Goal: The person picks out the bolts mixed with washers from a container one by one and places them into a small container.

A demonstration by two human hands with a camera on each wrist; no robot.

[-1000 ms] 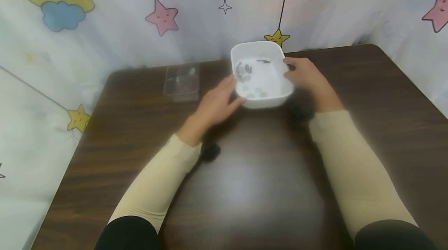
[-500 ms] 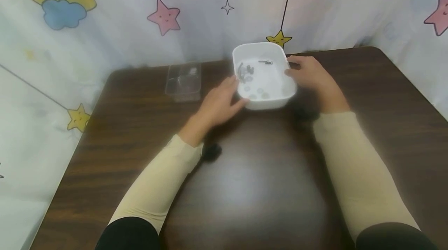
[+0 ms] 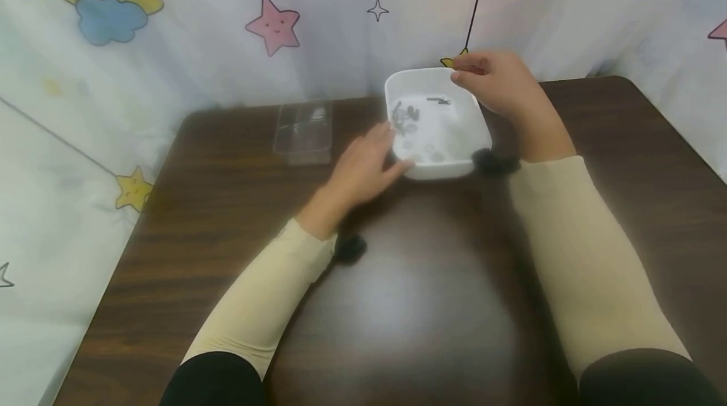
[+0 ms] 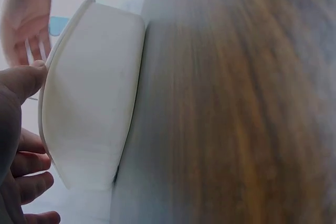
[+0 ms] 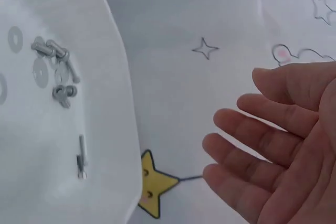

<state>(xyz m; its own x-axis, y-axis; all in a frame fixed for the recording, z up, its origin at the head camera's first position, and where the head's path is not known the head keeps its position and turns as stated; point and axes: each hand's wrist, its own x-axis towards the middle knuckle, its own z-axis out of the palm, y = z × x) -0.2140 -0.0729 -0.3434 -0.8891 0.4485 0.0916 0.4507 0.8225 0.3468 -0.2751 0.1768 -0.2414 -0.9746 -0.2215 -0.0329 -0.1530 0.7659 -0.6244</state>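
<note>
A white plastic tub (image 3: 449, 134) stands at the back of the table. Inside it lie several washers (image 5: 40, 72), a cluster of small bolts (image 5: 52, 49) and two thin metal pieces (image 5: 81, 158). My left hand (image 3: 363, 166) is at the tub's left front corner, thumb and fingertips touching the rim, fingers extended; in the left wrist view the tub's outer wall shows beside the thumb. Over the back right rim hovers my right hand (image 3: 496, 84), apart from the tub. Its fingers are loosely bent, with nothing between them in the right wrist view.
To the left of the tub a clear plastic box (image 3: 303, 131) sits near the table's back edge. Behind the dark wooden table (image 3: 238, 160) hangs a white curtain (image 3: 329, 14) printed with stars and clouds.
My right hand has let go of the tub's right rim and risen up and back. The left hand stays at its corner. The whole head view has shifted slightly.
</note>
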